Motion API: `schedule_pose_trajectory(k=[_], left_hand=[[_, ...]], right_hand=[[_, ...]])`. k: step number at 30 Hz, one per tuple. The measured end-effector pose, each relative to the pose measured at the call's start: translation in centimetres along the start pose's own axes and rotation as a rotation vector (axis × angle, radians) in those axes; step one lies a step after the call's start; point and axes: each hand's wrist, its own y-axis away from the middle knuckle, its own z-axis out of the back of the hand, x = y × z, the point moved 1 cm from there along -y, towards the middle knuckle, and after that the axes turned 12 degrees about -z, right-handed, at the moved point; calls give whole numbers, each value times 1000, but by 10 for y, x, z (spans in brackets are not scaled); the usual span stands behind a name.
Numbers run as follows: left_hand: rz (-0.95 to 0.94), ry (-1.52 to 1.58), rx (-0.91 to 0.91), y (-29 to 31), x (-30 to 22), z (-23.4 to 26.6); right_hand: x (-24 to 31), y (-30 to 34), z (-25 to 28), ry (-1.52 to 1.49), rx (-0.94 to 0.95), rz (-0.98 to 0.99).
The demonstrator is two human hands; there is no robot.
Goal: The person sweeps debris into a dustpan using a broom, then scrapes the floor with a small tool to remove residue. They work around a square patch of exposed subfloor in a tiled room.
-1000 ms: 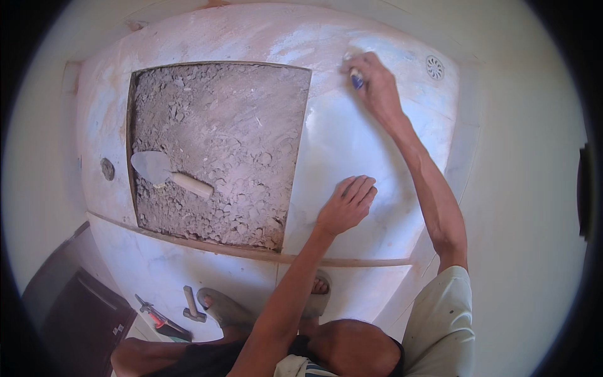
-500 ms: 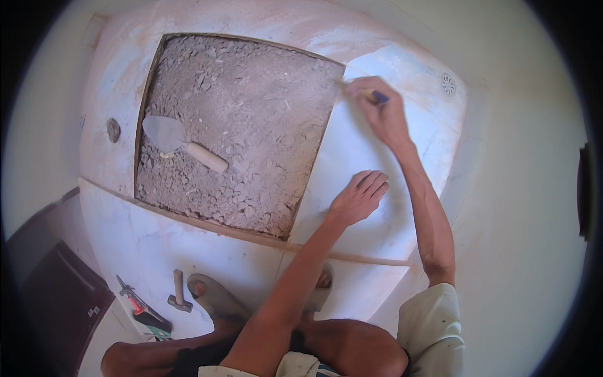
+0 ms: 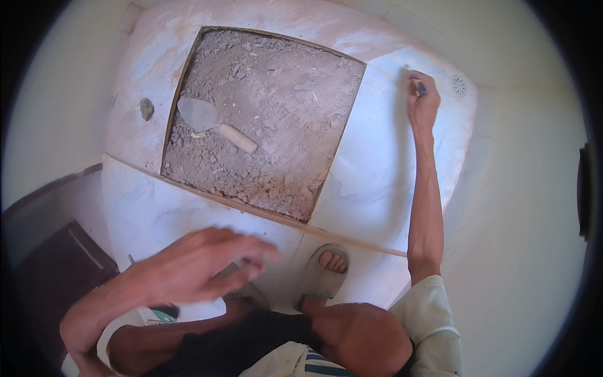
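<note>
Pencil (image 3: 421,88) pinched in the right hand (image 3: 422,103), tip now at the far edge of the white tile (image 3: 383,169), further out than a moment ago. Left hand (image 3: 201,270) has lifted off the tile and hangs blurred, fingers spread, holding nothing. Trowel (image 3: 213,125) lies untouched on the mortar bed (image 3: 276,107), so marking goes on one-handed.

Bare forearms, short pale sleeve (image 3: 427,314) w/ striped hem, dark shorts, grey sandal (image 3: 323,276) — toes showing

A short blue pencil (image 3: 421,88) stands tip-down on a large white marble tile (image 3: 383,163), which lies flat on the floor beside bare grey mortar.
</note>
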Motion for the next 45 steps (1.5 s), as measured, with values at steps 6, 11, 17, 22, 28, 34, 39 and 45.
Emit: schedule_pose_trajectory(k=[6, 11, 17, 22, 28, 34, 39, 45], left_hand=[[-48, 205, 75, 83, -107, -33], [-162, 165, 63, 112, -111, -80], [-152, 654, -612, 124, -92, -125], [-237, 970, -1079, 135, -89, -155], [-503, 1166, -1162, 122, -74, -135], [-406, 1582, -1018, 129, -79, -109], [-503, 1489, -1265, 147, -59, -126], [-735, 1667, -1209, 155, -42, -123]], right_hand=[[19, 35, -20, 8, 462, 200], [26, 100, -2, -137, 76, 2], [34, 167, 9, 216, 256, 78], [43, 226, 14, -128, 161, -90], [37, 289, 44, 55, 426, -152], [133, 372, -14, -446, 1593, -301], [170, 329, -29, -87, 1360, -441], [147, 312, 6, -100, 1593, -415]])
